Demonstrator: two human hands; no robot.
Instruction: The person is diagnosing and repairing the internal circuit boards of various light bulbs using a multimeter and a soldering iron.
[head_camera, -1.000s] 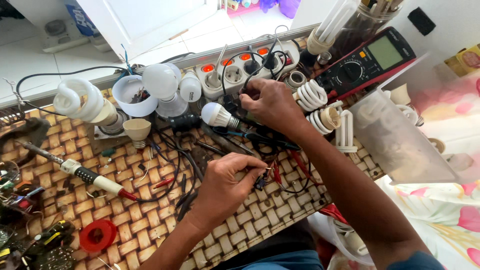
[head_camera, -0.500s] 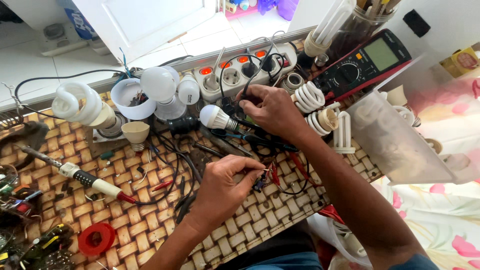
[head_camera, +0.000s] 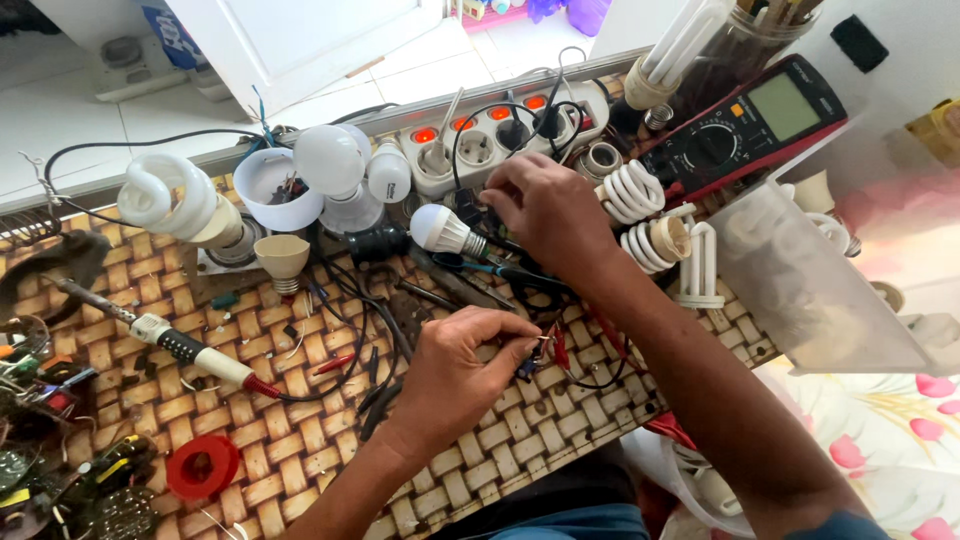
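My left hand (head_camera: 462, 362) rests on the woven mat (head_camera: 300, 440) with thumb and fingers pinched on a small electronic part with thin wires (head_camera: 535, 355). My right hand (head_camera: 545, 205) reaches forward near the white power strip (head_camera: 500, 140), fingers curled over a small dark item beside a small white LED bulb (head_camera: 440, 230). What the right hand grips is hidden by its fingers. Red and black leads (head_camera: 600, 340) run under my right forearm.
A red multimeter (head_camera: 755, 125) lies at the back right. Spiral lamps (head_camera: 635, 190), a large spiral bulb (head_camera: 165, 195), round bulbs (head_camera: 330, 165), a soldering iron (head_camera: 180, 345), a red tape reel (head_camera: 200, 465) and a clear plastic bag (head_camera: 810, 280) surround the hands.
My right hand has shifted slightly toward the power strip. My left hand keeps its pinch on the small part, almost still.
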